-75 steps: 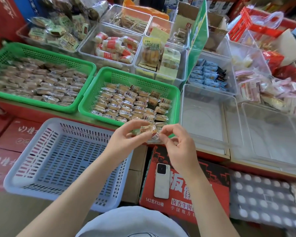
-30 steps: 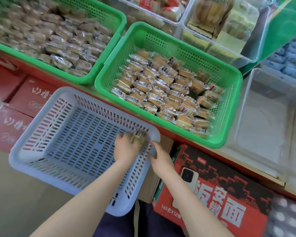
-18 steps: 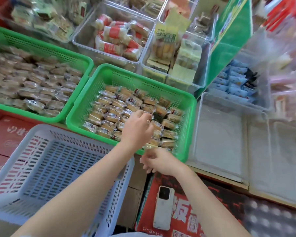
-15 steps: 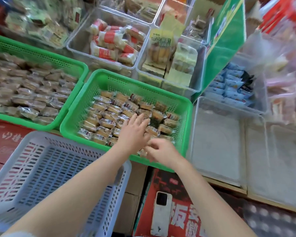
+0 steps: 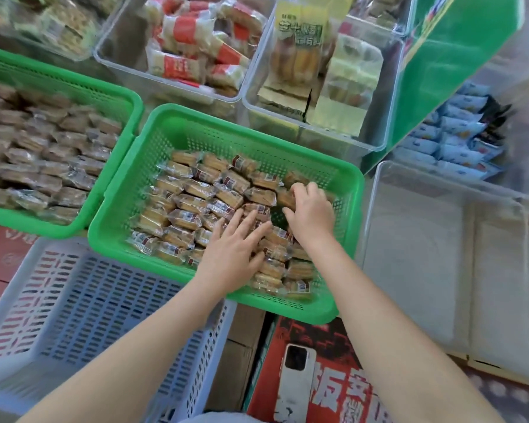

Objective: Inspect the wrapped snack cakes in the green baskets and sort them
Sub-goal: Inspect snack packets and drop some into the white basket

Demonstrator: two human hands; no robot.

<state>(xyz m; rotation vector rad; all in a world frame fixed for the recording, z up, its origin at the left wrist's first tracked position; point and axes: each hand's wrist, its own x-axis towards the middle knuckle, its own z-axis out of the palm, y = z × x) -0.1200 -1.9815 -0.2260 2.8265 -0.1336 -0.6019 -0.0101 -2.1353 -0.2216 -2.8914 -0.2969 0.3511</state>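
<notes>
Head view looks down on wrapped snack cakes packed in the nearer green basket. The left hand lies flat on them, fingers straight; the right hand curls onto a cake by the basket's far right corner. Slippery wrappers could let neighbours spill. A lavender basket waits at the front edge.

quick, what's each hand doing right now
Left hand: open, fingers spread flat on the snack cakes.
Right hand: fingers curled onto a cake; a firm grip cannot be told.
</notes>
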